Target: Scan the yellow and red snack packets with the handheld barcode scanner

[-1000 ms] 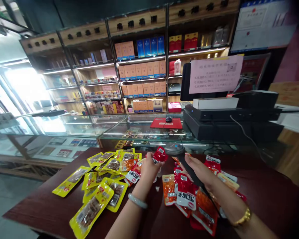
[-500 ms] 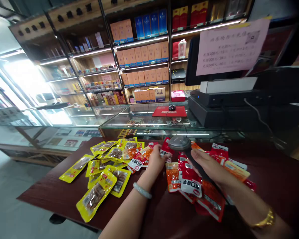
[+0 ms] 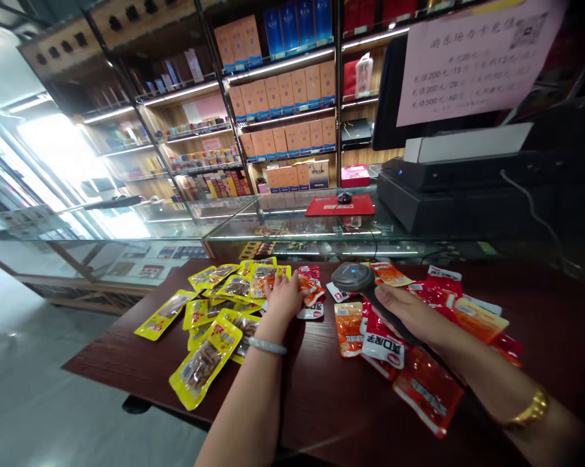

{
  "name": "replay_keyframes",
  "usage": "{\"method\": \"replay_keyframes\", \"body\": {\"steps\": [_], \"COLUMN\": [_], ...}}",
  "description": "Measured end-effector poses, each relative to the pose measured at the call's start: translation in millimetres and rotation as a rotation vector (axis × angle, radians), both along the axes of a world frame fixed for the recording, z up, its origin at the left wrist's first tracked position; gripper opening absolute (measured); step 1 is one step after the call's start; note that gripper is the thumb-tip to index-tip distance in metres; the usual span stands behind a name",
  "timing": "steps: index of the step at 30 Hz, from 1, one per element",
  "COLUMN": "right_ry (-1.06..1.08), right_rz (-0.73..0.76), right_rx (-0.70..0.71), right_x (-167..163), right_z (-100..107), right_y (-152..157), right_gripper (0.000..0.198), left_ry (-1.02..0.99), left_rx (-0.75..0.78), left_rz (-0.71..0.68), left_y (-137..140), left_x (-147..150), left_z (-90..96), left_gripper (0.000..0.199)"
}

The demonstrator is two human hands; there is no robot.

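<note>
My right hand [image 3: 402, 310] is wrapped round the handle of a dark handheld barcode scanner [image 3: 353, 277], whose head points to the left above the table. My left hand [image 3: 285, 299], palm down with fingers apart, touches the orange snack packets [image 3: 263, 286] at the right edge of a pile of yellow snack packets [image 3: 207, 363]. Just right of that hand lies a red-and-white packet [image 3: 312, 311]. Beneath and around the scanner spread red, white and orange packets, among them a white-and-red one [image 3: 384, 350] and an orange one [image 3: 348, 327]. My left fingertips are partly hidden among the packets.
The dark red table [image 3: 322, 402] borders a glass display counter [image 3: 283, 224]. On the counter are a red mat [image 3: 316, 206] with a mouse [image 3: 344, 198] and a black register [image 3: 414, 194] with a pink sign [image 3: 472, 71]. Shelves of boxes [image 3: 285, 91] stand behind.
My left hand has shifted left from the red-and-white packets by the scanner to the orange packets. A blue light now shows on the scanner head. The view has tilted slightly.
</note>
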State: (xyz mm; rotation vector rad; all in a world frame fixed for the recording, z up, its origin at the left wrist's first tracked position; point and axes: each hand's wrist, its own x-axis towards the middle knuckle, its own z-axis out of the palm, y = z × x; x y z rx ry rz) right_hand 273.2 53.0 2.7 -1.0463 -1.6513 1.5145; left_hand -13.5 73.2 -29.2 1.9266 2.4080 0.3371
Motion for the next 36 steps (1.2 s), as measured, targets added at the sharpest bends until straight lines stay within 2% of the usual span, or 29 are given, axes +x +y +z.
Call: {"method": "replay_keyframes", "body": {"steps": [5, 9, 11, 15, 17, 22, 26, 28, 31, 34, 36], "right_ry": [0.004, 0.013, 0.029, 0.047, 0.047, 0.065, 0.066, 0.079, 0.096, 0.107, 0.121], "right_rz": [-0.01, -0.006, -0.004, 0.013, 0.035, 0.066, 0.064, 0.048, 0.008, -0.026, -0.027], "right_rx": [-0.007, -0.01, -0.019, -0.021, -0.013, -0.02, -0.049, -0.067, -0.086, -0.09, -0.091], "right_x": [-2.1, -3.6, -4.5, -5.8, -5.8, -4.9, -3.7, -2.6, -0.2, 2.4, 3.7], "right_z": [-5.4, -7.8, -7.6, -5.5, -4.2, -2.2, -1.9, -1.1, 1.8, 6.5, 9.5], "right_y": [3.0, 3.5, 2.4, -1.4, -3.2, -5.2, -4.5, -3.9, -3.0, -2.9, -3.2], "right_gripper": [0.055, 0.055, 0.054, 0.054, 0.053, 0.052, 0.053, 0.054, 0.053, 0.054, 0.054], "left_ry": [-0.024, -0.061, -0.19, -0.62, -0.738, -0.812, -0.837, -0.978, -1.332, -1.62, -1.662], "left_rx": [-0.033, 0.098, 0.173, 0.306, 0.355, 0.41, 0.449, 0.449, 0.402, 0.297, 0.193], "left_rz": [-0.036, 0.003, 0.016, -0.026, -0.046, -0.137, -0.1, -0.081, -0.099, -0.178, -0.273], "left_y": [0.4, 5.3, 8.4, 12.4, 13.1, 12.2, 13.1, 14.3, 14.2, 11.6, 9.8], "left_x": [3.2, 7.2, 10.2, 17.8, 21.8, 25.9, 23.4, 25.7, 40.8, 64.9, 76.6], "left_z": [2.8, 4.8, 3.3, -1.6, -3.2, -4.3, -5.5, -6.2, -7.2, -9.4, -10.7], "left_gripper": [0.087, 0.096, 0.099, 0.097, 0.097, 0.094, 0.087, 0.083, 0.08, 0.093, 0.104]}}
